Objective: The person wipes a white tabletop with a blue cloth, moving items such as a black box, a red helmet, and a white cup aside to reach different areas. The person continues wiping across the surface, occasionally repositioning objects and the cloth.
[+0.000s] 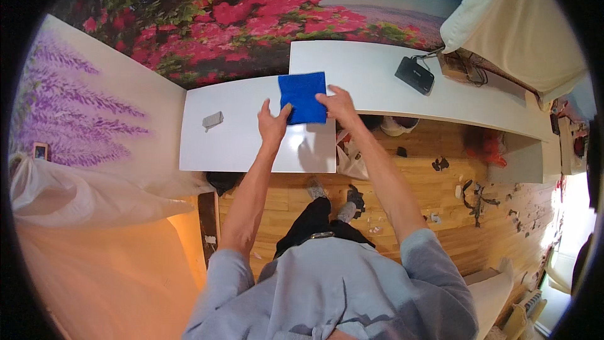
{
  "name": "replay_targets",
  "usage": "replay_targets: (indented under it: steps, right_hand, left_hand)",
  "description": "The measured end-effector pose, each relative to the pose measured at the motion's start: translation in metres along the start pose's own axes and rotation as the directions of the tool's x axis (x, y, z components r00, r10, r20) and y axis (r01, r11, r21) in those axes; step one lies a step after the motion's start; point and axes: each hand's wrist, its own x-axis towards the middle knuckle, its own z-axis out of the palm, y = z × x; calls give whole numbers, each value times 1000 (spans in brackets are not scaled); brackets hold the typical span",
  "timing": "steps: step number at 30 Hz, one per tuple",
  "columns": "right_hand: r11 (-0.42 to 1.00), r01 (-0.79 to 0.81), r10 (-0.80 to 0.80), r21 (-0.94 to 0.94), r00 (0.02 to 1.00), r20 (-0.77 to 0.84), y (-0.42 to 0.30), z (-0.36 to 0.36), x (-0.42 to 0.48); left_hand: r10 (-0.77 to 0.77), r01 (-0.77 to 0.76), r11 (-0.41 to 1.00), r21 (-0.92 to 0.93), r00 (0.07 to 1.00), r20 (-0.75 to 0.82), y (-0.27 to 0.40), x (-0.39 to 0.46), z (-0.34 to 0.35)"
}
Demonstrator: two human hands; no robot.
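A flat, roughly square piece of blue cloth [304, 92], perhaps folded, is in front of me over the white tabletop [245, 151]. My left hand [273, 125] grips its lower left corner, the thumb lying on top of the cloth. At the right edge, my right hand [340, 106] pinches the cloth with its thumb on the near face. Fingers behind the cloth are hidden. Farther left on the tabletop lies a small grey folded cloth [213, 121], apart from both hands.
A black electronic box [415, 75] with cables rests on the longer white desk [368, 71] at right. A white plastic bag [351, 158] stands beneath its edge. Dark scraps [479, 200] litter the wooden floor. Draped white fabric [94, 198] hangs at left.
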Motion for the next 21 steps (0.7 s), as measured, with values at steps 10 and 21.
replay_targets:
  steps: [10,21]
  right_hand:
    - [296,245,-225,-923,957,181,57,-131,37]
    - [119,348,-522,-930,819,240,62,-160,97]
  left_hand:
    - [476,-541,799,264,836,273,12,34,150]
    - [349,-447,829,335,883,315,12,46,143]
